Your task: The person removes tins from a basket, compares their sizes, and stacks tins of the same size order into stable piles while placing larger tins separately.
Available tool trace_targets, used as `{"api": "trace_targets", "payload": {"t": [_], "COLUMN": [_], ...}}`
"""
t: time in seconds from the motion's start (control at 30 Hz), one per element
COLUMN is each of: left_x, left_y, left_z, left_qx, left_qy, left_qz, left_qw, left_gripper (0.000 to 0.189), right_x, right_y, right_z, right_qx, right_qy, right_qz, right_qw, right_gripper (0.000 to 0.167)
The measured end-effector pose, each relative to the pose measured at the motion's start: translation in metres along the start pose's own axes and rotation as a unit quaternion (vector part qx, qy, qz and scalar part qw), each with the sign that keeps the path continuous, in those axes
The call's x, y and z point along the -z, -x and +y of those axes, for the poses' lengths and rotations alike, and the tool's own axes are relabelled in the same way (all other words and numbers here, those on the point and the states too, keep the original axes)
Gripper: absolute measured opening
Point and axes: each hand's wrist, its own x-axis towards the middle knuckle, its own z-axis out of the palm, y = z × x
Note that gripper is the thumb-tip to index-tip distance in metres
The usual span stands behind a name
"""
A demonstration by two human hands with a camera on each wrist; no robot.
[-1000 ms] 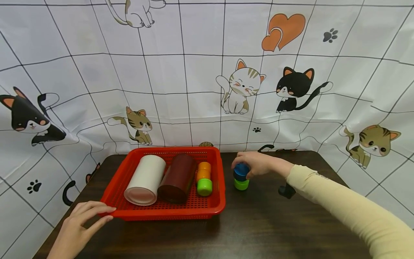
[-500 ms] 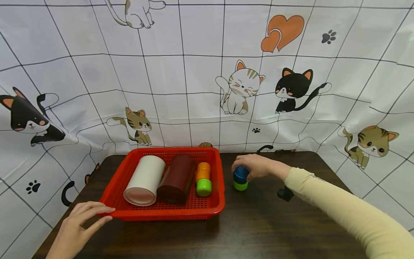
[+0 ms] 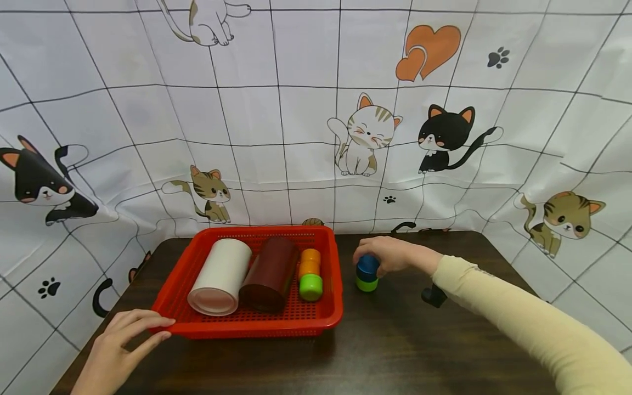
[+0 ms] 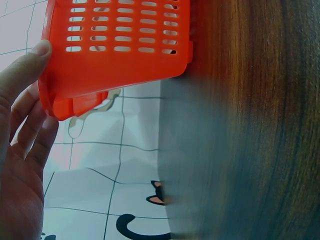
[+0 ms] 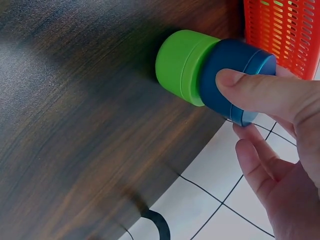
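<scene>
In the head view, a red plastic basket [image 3: 257,329] stands on the dark wooden table. My left hand [image 3: 116,348] pinches its near left corner, thumb and fingers on either side of the rim [image 4: 46,75]. To the right of the basket, a small blue container [image 3: 367,269] sits end to end on a bright green one [image 3: 367,285]. My right hand [image 3: 392,253] grips the blue container from above. In the right wrist view, the thumb lies along the blue side [image 5: 212,85], and the rounded green container [image 5: 180,65] meets the tabletop.
Inside the basket lie a white cylinder [image 3: 222,274], a dark red cylinder [image 3: 270,274] and an orange container [image 3: 310,260] end to end with a light green one [image 3: 310,288]. A cat-print curtain [image 3: 306,120] hangs behind the table [image 3: 395,351].
The blue container sits slightly lower over the green one, so less green shows. My right hand has lowered slightly with it. The left hand stays at the basket corner.
</scene>
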Motion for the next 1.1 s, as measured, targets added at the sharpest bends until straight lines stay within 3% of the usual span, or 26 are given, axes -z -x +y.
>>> {"api": "trace_targets", "payload": {"t": [1.1], "left_x": [-0.0001], "left_y": [-0.0006], "left_z": [-0.0005], "left_qx": [0.025], "left_qy": [-0.003], "left_qz": [-0.014], "left_qw": [0.9996], "left_gripper": [0.047], "right_x": [-0.0012], "right_y": [0.0012], "right_z": [0.0048], "right_qx": [-0.012], "right_qy": [-0.014], "right_qz": [-0.013], "right_qw": [0.9997], "right_gripper": [0.059]}}
